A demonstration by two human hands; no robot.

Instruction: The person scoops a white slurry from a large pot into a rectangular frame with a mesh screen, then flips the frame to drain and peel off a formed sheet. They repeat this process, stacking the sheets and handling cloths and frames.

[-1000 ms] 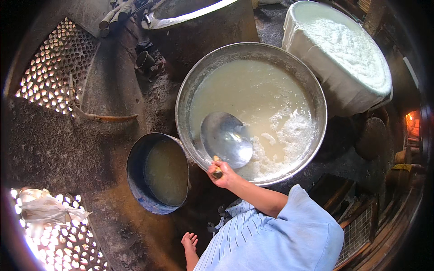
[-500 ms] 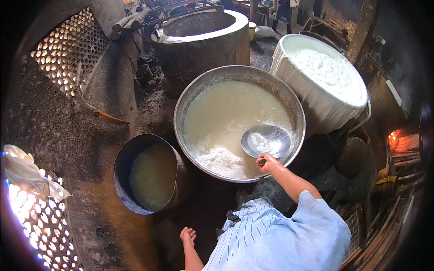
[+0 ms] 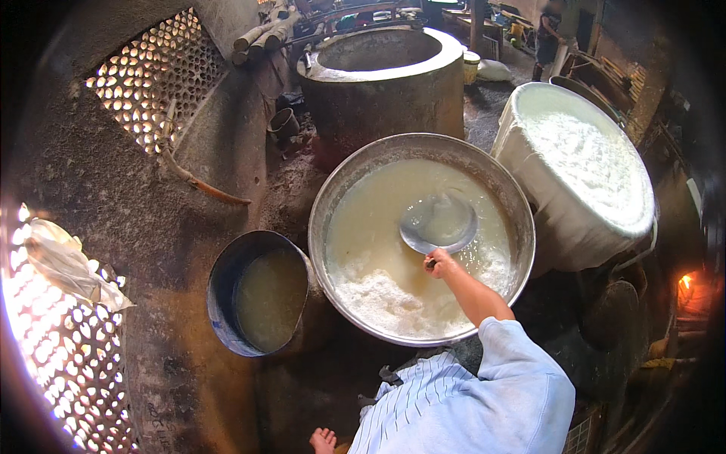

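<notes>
My right hand (image 3: 439, 262) is closed around the short handle of a wide, shallow metal ladle (image 3: 446, 225). Its round bowl dips into cloudy, pale liquid (image 3: 378, 204) and holds some of it. The liquid fills a large round metal pan (image 3: 324, 268), with white, foam-like clumps (image 3: 382, 299) gathered along the near side. Low at the bottom edge, my left hand (image 3: 323, 440) hangs away from everything, fingers slightly curled and apart, holding nothing.
Left of the pan stands a dark drum (image 3: 221, 318) with murky liquid. A cloth-lined tub (image 3: 541, 197) of white, wet material is at the right. Behind is a big round vat (image 3: 386, 102); a fire (image 3: 686, 281) glows at far right. Another person (image 3: 546, 38) stands at the back.
My right hand has moved the ladle away from the pan's right side, toward its middle and far part. Liquid now covers more of the ladle's bowl. The whole view has shifted slightly.
</notes>
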